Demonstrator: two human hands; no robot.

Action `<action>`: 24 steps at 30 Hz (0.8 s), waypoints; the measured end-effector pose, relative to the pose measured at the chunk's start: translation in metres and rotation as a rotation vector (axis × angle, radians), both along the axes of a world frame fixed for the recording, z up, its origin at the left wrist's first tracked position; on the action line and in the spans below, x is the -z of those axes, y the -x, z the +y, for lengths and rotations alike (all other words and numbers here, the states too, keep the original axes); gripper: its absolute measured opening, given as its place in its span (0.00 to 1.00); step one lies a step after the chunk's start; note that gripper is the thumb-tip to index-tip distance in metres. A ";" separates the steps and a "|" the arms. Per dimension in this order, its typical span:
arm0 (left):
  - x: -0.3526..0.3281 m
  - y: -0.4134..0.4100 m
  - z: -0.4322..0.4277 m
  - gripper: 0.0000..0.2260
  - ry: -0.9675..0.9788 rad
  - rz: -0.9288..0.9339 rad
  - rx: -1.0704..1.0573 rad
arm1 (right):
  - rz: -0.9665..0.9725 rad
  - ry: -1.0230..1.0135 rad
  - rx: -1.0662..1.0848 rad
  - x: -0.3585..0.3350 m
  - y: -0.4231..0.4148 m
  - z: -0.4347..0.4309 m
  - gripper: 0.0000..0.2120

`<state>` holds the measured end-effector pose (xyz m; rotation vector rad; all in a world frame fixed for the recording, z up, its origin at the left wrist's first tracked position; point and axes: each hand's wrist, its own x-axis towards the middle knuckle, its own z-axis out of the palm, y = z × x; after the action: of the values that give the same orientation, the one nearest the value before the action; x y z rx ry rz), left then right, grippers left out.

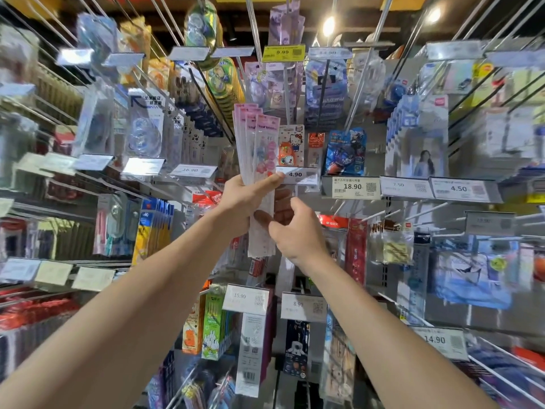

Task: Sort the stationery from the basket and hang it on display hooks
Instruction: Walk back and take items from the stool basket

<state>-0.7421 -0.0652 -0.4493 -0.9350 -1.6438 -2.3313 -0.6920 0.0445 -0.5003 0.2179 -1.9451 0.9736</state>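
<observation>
Pink-topped clear packets (259,149), long and narrow, are fanned upright in front of the display wall, with their hang-holes at the top and their long axis running nearly straight up and down. They are off the hooks (357,94), held in the air at the middle of the rack. The basket is out of sight.

The left hand (247,202) grips the bundle about halfway down, thumb laid across the front and fingers wrapped behind. The right hand (298,231) sits just below and to the right. Its thumb is at the front of the packets' lower half and its fingers show through the plastic from behind, so it looks to be pinching the near edge of the stack, perhaps to peel one packet off.

Just beside the packets' right edge hangs a white price tag (296,175) reading 4.90, and behind it a cat-printed pack (291,146). The left thumb tip almost touches that tag. Whether its hook is the right home for these packets I cannot say.

As I judge it, the next move turns on the tops. The holes stand well above both hands, so a packet must be lifted and its hole brought to a hook's tip. The right hand is nearer that side.
</observation>
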 end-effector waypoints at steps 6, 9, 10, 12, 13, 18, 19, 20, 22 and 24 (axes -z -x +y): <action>-0.007 -0.010 -0.004 0.36 0.108 -0.029 -0.150 | -0.007 0.085 -0.014 -0.004 0.005 -0.002 0.11; -0.008 -0.009 -0.004 0.30 0.133 -0.041 -0.195 | 0.018 0.177 -0.117 0.003 0.003 0.007 0.11; -0.007 -0.009 -0.004 0.30 0.125 -0.042 -0.185 | 0.016 0.209 -0.152 0.007 -0.001 0.011 0.14; -0.006 -0.012 -0.005 0.33 0.109 -0.048 -0.136 | -0.011 0.244 -0.226 0.019 -0.012 0.018 0.14; -0.005 -0.010 -0.005 0.36 0.105 -0.055 -0.102 | -0.042 0.275 -0.276 0.028 -0.017 0.022 0.09; -0.007 -0.011 -0.005 0.35 0.089 -0.067 -0.084 | -0.339 0.245 -0.204 0.084 -0.045 0.041 0.07; -0.007 -0.009 -0.004 0.36 0.094 -0.078 -0.067 | -0.394 0.218 -0.142 0.091 -0.045 0.045 0.06; -0.007 -0.008 -0.003 0.35 0.090 -0.082 -0.061 | -0.446 0.185 -0.095 0.096 -0.047 0.048 0.05; -0.007 -0.008 -0.003 0.30 0.068 -0.068 -0.067 | -0.522 0.107 -0.004 0.099 -0.049 0.049 0.08; -0.007 -0.009 -0.003 0.27 0.072 -0.068 -0.058 | -0.513 0.054 0.047 0.097 -0.050 0.044 0.12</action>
<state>-0.7328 -0.0679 -0.4423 -0.8177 -1.7666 -2.3045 -0.6422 0.0888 -0.5972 -0.1231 -2.3676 1.1273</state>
